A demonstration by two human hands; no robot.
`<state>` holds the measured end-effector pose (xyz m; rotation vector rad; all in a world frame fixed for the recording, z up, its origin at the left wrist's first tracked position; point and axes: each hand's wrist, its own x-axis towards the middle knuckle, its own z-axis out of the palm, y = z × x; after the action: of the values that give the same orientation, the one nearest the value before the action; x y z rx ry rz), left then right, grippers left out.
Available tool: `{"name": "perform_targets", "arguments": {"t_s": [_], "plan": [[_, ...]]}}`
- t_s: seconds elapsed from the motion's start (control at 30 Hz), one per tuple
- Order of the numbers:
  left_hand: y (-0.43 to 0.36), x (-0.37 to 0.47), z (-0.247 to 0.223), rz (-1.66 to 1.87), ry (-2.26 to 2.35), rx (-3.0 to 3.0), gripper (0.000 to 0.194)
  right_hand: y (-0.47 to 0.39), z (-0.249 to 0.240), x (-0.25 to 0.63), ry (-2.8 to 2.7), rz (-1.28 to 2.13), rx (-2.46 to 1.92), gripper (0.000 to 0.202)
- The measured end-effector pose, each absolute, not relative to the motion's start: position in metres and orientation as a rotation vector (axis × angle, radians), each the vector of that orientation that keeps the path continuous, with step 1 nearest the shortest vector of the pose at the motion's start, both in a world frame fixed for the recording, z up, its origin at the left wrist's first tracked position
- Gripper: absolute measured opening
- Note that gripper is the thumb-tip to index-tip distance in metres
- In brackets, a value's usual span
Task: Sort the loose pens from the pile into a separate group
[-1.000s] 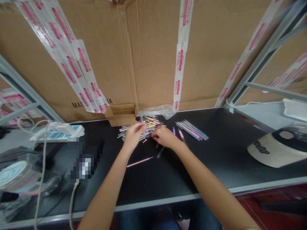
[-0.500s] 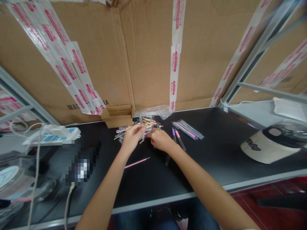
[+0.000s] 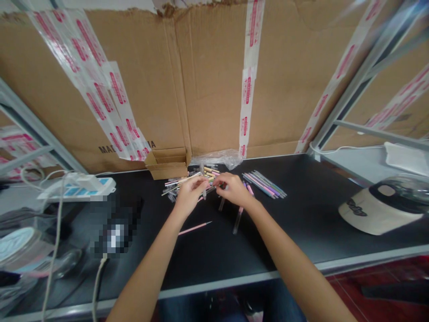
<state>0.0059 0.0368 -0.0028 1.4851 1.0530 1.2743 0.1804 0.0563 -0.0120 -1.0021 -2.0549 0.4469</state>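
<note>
My left hand (image 3: 190, 193) pinches a clear plastic pen tube (image 3: 204, 193), which stands nearly upright between thumb and fingers. Close beside it, my right hand (image 3: 232, 189) has thumb and fingertips pressed together; what is in them is too small to make out. Behind both hands spreads a loose pile of thin pen parts (image 3: 212, 170) in pink, yellow and white. A slim pink stick with a pointed grey tip (image 3: 196, 228) lies on the black table near my left wrist. Below my right hand lies a clear tube with a pink end (image 3: 238, 222).
To the right lies a row of several assembled-looking pens (image 3: 264, 184). A small open cardboard box (image 3: 169, 171) and crumpled clear plastic (image 3: 219, 158) sit at the back. A power strip (image 3: 80, 190) with cables stands left; a beige visor cap (image 3: 375, 210) lies right.
My right hand has lifted slightly and turned, its fingertips now showing nearer the tube in my left hand. The left hand keeps its pinch on the tube. The view has shifted a little.
</note>
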Motion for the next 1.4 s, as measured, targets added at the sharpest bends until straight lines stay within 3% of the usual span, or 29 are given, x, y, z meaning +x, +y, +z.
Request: {"name": "perform_targets", "arguments": {"t_s": [0.13, 0.27, 0.57, 1.17, 1.4], "plan": [[0.029, 0.014, -0.002, 1.177, 1.052, 1.604, 0.019, 0.056, -0.001, 0.194, -1.459, 1.059, -0.776, 0.007], [0.020, 0.020, 0.001, 1.068, 1.073, 1.816, 0.015, 0.049, 0.012, 0.198, -1.204, 1.278, -0.657, 0.013], [0.019, 0.022, -0.003, 0.977, 1.158, 2.079, 0.014, 0.049, 0.011, 0.199, -1.396, 1.139, -0.668, 0.012], [0.017, 0.022, 0.000, 1.069, 1.136, 1.929, 0.017, 0.053, 0.008, 0.204, -1.413, 1.096, -0.752, 0.016], [0.031, 0.003, 0.008, 1.302, 1.110, 1.651, 0.020, 0.057, 0.003, 0.210, -1.662, 0.638, -1.024, 0.013]]}}
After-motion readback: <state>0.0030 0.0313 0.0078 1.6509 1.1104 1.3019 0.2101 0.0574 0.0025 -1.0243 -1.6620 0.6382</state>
